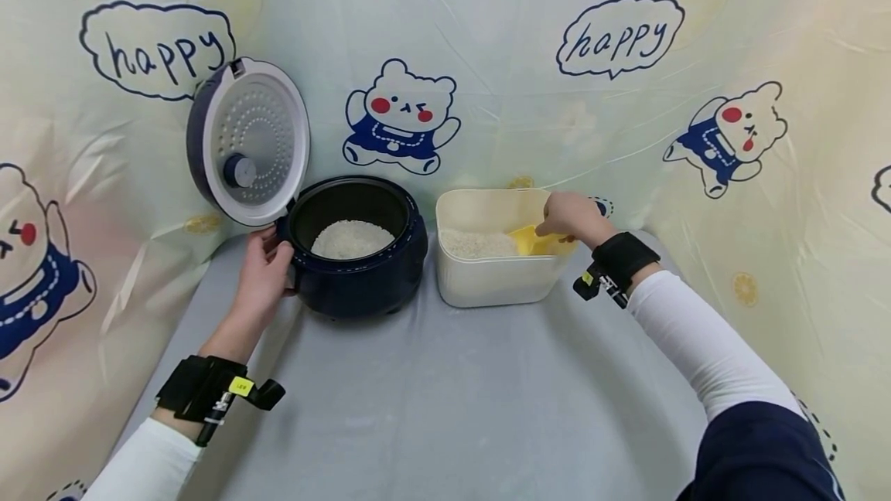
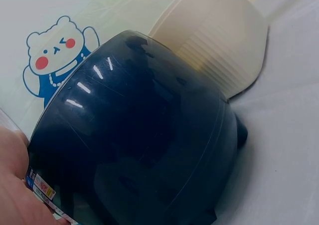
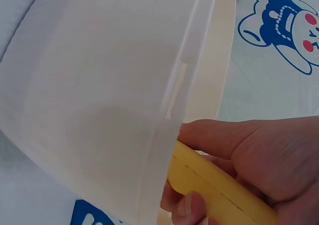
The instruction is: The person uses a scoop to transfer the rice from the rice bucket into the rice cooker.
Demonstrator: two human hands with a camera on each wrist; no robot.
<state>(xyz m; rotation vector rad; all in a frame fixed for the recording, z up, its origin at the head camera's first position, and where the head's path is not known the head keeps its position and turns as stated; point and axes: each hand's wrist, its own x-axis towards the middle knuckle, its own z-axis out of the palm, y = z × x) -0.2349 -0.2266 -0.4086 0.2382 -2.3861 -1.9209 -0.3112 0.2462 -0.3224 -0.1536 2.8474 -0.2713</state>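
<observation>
The left hand (image 1: 257, 277) holds the hinge side of the rice cooker (image 1: 362, 288) between thumb and fingers. The right hand (image 1: 576, 219) grips the handle of a yellow scoop (image 1: 525, 240); the scoop's head is inside the white box (image 1: 497, 282), next to the rice. The cooker and the box stand side by side on the table (image 1: 431, 400), between the two hands. The lid (image 1: 271, 138) is raised, above the left hand, and white rice (image 1: 351, 240) lies in the pot. Close to the left hand, the cooker carries a small sticker (image 2: 45, 186), too blurred for reading. The cloth (image 1: 515, 29) behind shows the word "happy" twice: once above each hand. On the left wrist strap (image 1: 202, 389) there is a yellow tag (image 1: 241, 386); its letters I cannot read.
</observation>
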